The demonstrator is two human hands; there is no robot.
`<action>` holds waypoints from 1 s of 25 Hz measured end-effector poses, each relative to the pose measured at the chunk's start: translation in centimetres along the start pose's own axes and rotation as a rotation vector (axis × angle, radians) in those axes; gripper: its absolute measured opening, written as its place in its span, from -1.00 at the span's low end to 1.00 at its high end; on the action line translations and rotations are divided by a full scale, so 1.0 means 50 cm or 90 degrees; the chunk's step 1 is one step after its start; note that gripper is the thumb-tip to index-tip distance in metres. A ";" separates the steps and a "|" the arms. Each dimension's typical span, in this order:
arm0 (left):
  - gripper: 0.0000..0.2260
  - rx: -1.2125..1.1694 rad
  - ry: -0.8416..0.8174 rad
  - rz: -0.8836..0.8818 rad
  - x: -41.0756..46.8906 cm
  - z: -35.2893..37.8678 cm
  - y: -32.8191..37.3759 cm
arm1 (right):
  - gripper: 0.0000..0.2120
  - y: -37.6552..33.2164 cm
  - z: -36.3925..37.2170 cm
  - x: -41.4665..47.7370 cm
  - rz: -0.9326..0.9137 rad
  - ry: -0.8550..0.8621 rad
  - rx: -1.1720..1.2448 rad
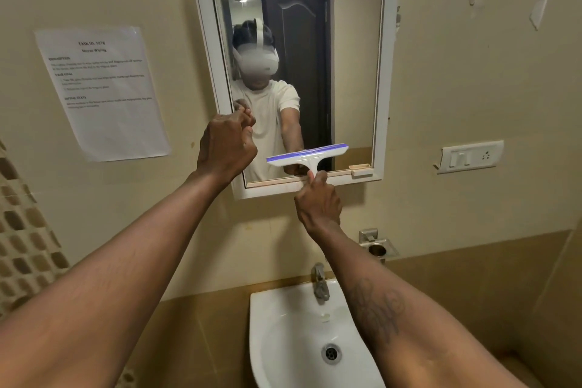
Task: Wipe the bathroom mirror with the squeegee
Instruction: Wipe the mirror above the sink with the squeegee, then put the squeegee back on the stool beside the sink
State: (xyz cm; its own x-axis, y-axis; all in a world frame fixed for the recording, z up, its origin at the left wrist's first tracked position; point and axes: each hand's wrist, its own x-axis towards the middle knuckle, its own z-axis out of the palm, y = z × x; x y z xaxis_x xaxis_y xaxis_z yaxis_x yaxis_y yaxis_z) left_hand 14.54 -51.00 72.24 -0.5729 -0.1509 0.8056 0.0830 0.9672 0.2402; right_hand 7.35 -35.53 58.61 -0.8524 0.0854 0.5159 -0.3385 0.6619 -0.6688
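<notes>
The bathroom mirror (352, 57) hangs on the wall in a white frame and reflects a person in a white T-shirt. A white squeegee (307, 156) with a blue rubber blade lies flat against the glass near the mirror's bottom edge, blade roughly level. My right hand (318, 201) is closed around its short handle just below the frame's lower rail. My left hand (225, 145) is held up in a fist at the mirror's lower left corner, fingers curled, and I cannot tell whether anything small is in it.
A white washbasin (283, 340) with a metal tap (319, 282) sits below the mirror. A printed sheet (104, 91) is taped to the wall at the left. A switch plate (470, 156) and a metal holder (376, 246) are on the right wall.
</notes>
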 end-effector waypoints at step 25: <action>-0.75 -0.059 -0.269 -0.052 -0.300 0.211 0.212 | -0.51 0.259 -0.195 -0.107 0.097 -0.056 -0.107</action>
State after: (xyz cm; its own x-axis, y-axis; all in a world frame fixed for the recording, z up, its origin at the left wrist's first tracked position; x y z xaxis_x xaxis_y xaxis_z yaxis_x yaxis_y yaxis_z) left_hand 15.39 -36.34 56.96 -0.8620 -0.1111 0.4945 0.0848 0.9303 0.3569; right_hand 11.43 -20.15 52.43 -0.9222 0.1338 0.3628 -0.1387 0.7612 -0.6335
